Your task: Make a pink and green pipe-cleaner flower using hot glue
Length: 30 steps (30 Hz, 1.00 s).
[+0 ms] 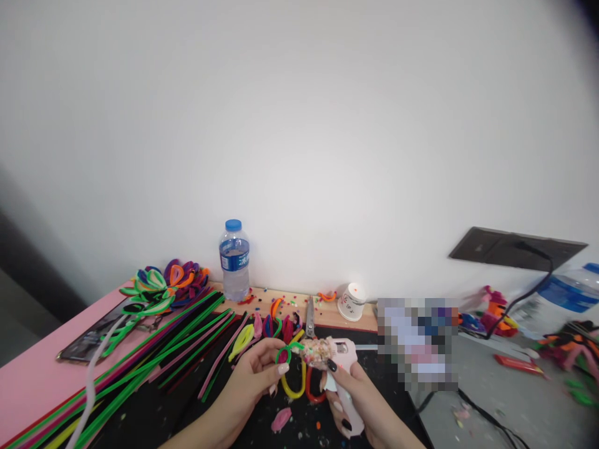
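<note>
A pink fuzzy oval loop [281,420] lies on the black mat [253,430], nearest the viewer, with small coloured crumbs around it. Above it, the left hand [262,374] pinches a small green-and-magenta ring of fuzzy stem [282,357] between thumb and fingers. The right hand [353,390] is wrapped around the handle of a pale pink plastic glue gun [345,399]. Its nozzle end, crusted with lumpy multicoloured bits, points left and sits just beside the ring; whether they touch I cannot tell.

Beneath the hands lie scissors [309,319] with grey metal blades and one yellow and one red handle. To the left, long, straight fuzzy stems [140,381] in green, pink and red fan out across the mat. Beyond the hands, bent loops of yellow, pink, blue and orange fuzzy stem [274,325] cluster near a pale wooden strip [299,303] strewn with specks.

A white paper cup [350,305] stands on the strip, seemingly upside down; its inside is hidden. Farther left, a bunch of looped fuzzy flowers [156,288] overlaps a dark, flat, glossy device [87,337]. Against the white wall [299,143] stands a clear plastic bottle [234,280] with a blue cap and label, its contents colourless.
</note>
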Tool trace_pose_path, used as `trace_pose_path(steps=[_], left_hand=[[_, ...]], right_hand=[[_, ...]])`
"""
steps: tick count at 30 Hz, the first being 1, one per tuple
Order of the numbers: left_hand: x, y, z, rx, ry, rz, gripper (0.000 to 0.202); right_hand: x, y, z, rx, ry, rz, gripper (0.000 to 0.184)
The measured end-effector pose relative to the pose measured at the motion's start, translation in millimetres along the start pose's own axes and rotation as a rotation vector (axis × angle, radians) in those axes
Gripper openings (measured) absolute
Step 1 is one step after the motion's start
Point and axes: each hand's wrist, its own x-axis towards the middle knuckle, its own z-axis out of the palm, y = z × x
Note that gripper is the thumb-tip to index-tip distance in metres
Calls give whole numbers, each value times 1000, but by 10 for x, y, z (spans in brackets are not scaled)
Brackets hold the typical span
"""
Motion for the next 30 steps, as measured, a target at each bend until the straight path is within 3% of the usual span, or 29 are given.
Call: trace_pose_path(steps=[30], left_hand=[[19, -10, -22, -12, -3, 21, 37]], right_hand=[[-3, -5, -22, -29, -12, 3, 55]])
